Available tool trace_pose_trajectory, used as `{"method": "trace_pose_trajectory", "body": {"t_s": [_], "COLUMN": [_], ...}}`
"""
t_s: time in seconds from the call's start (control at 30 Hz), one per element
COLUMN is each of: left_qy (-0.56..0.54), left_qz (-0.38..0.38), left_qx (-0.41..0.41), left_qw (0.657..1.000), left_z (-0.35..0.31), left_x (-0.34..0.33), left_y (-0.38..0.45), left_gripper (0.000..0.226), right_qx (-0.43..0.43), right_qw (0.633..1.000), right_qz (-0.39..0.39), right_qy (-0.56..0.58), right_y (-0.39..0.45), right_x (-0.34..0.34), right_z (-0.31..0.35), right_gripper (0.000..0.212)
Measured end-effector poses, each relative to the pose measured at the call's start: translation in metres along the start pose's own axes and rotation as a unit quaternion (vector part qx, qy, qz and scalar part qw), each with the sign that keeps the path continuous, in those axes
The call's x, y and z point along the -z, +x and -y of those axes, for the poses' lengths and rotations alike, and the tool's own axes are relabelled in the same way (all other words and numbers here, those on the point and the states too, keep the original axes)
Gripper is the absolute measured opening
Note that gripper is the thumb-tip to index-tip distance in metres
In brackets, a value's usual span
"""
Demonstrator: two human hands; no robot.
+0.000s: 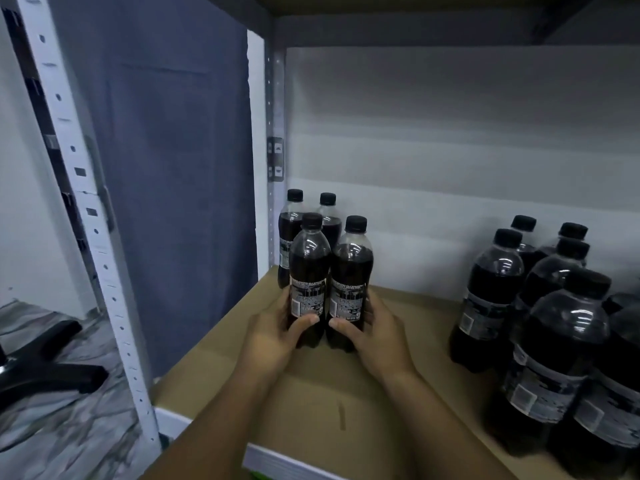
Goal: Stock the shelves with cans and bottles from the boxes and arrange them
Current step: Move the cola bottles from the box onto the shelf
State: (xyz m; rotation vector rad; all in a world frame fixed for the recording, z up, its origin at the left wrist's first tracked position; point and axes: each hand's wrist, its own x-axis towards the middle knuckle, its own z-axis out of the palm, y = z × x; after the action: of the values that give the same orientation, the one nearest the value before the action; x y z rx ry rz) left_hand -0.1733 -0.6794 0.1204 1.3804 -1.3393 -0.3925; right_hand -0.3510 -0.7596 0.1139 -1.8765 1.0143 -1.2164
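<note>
Arranging step: the left hand (273, 336) and right hand (375, 336) each wrap fingers around a bottle (307, 282) standing on the shelf (408, 341), which next likely need sliding back against the rear pair (294, 233).

Two rear bottles (294, 220) stand half hidden; right-hand cluster (571, 358) (labels unreadable) is cut off.

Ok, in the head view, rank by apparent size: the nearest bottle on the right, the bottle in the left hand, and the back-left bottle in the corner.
1. Nearest right bottle, though closeness inflates it.
2. Left-hand bottle.
3. Corner bottle, farthest and partly hidden.
</note>
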Motion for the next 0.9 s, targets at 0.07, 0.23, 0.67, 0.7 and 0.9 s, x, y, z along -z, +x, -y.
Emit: {"method": "trace_pose_trajectory", "body": {"t_s": [0.07,0.23,0.67,0.7,0.9], "left_qy": [0.010,0.024,0.032,0.041,0.022], "left_qz": [-0.001,-0.021,0.000,0.006,0.018], "left_qx": [0.004,0.008,0.143,0.146,0.169], "left_qw": [1.000,0.999,0.989,0.988,0.985], "left_z": [0.010,0.021,0.010,0.005,-0.031], "left_x": [0.000,0.001,0.008,0.010,0.017], "left_y": [0.014,0.036,-0.017,-0.028,-0.106], "left_gripper": [0.041,0.055,0.049,0.055,0.042], "right_qx": [0.015,0.031,-0.103,-0.113,-0.109], "right_qw": [1.000,0.999,0.992,0.990,0.986], "right_qz": [0.000,0.000,-0.001,0.005,0.039], "right_qy": [0.005,0.006,-0.079,-0.085,-0.121], "right_y": [0.011,0.033,-0.025,-0.035,-0.105], "right_x": [-0.005,-0.015,-0.005,-0.001,0.022], "right_z": [-0.004,-0.012,-0.005,-0.003,0.023], "right_gripper": [0.063,0.063,0.083,0.083,0.067]}}
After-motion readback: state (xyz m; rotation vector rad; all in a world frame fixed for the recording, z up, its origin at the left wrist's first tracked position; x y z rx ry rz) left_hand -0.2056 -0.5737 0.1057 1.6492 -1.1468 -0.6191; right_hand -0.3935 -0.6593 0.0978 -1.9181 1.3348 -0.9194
